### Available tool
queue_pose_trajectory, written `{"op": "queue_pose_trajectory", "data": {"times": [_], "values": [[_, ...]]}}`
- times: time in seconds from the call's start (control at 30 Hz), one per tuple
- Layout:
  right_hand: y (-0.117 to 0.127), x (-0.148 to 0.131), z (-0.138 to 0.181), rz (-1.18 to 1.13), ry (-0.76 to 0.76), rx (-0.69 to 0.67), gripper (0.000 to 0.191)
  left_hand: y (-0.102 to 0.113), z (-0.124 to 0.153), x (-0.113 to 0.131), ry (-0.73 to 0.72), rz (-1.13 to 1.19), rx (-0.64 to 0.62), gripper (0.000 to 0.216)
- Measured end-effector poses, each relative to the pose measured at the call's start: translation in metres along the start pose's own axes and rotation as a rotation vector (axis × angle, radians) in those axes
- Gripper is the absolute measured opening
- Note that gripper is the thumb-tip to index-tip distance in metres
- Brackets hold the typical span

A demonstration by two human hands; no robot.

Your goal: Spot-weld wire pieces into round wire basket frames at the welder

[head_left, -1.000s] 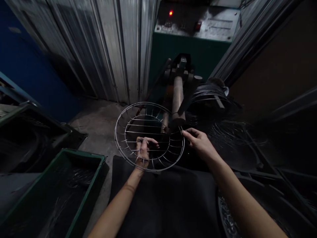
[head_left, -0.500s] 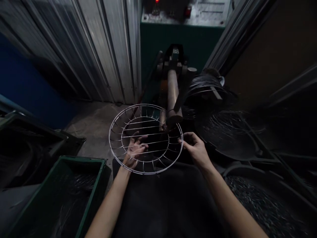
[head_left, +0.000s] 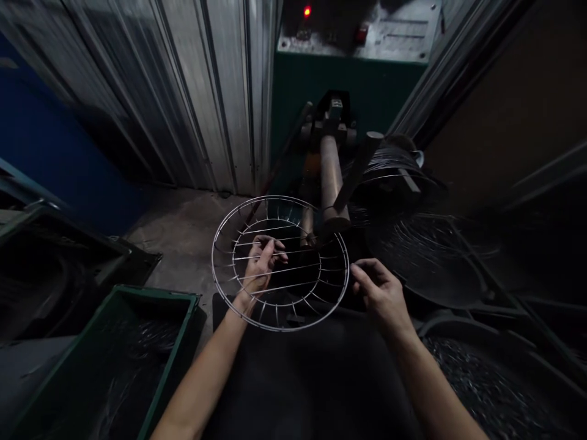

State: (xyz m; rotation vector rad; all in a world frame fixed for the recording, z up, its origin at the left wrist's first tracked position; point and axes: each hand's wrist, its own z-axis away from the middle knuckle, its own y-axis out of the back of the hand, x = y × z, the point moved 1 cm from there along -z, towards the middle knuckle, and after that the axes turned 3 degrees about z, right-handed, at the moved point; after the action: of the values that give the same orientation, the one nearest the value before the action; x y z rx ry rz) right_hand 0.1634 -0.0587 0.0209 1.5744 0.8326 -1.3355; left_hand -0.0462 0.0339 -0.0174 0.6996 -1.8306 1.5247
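Note:
A round wire basket frame (head_left: 220, 244) is held in front of me, its far side under the rod of a welding machine (head_left: 331, 177). My left hand (head_left: 259, 269) reaches up through the frame from below, its fingers curled around the inner cross wires. My right hand (head_left: 380, 293) is at the frame's right rim, thumb and fingers pinched at the outer ring. A dark cloth (head_left: 312, 379) covers my lap below the frame.
A green crate (head_left: 151, 366) with wire pieces stands at lower left, a dark bin (head_left: 55, 256) behind it. Stacked wire rings (head_left: 389, 168) and dark round trays (head_left: 431, 256) sit to the right. Corrugated metal wall (head_left: 183, 91) behind; control panel (head_left: 367, 30) with a red light.
The frame has turned and shifted slightly right and down. My left hand closed from spread fingers to a grip on the inner wires. My right hand slid lower along the right rim.

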Motion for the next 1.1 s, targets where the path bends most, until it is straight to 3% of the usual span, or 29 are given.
{"op": "queue_pose_trajectory", "data": {"times": [0.23,0.4,0.6,1.1], "values": [[0.003,-0.025,-0.021,0.143,-0.023,-0.105,0.04,-0.006,0.02,-0.01,-0.16,-0.025,0.131,0.023],[-0.002,-0.037,-0.035,0.214,-0.013,-0.125,0.043,-0.006,0.013,-0.014,-0.238,-0.051,0.165,0.023],[-0.005,-0.038,-0.046,0.211,0.011,-0.128,0.046,-0.007,0.004,-0.017,-0.249,-0.05,0.181,0.026],[0.003,-0.036,-0.039,0.196,0.053,-0.097,0.037,-0.017,0.021,-0.015,-0.281,-0.142,0.17,0.024]]}}
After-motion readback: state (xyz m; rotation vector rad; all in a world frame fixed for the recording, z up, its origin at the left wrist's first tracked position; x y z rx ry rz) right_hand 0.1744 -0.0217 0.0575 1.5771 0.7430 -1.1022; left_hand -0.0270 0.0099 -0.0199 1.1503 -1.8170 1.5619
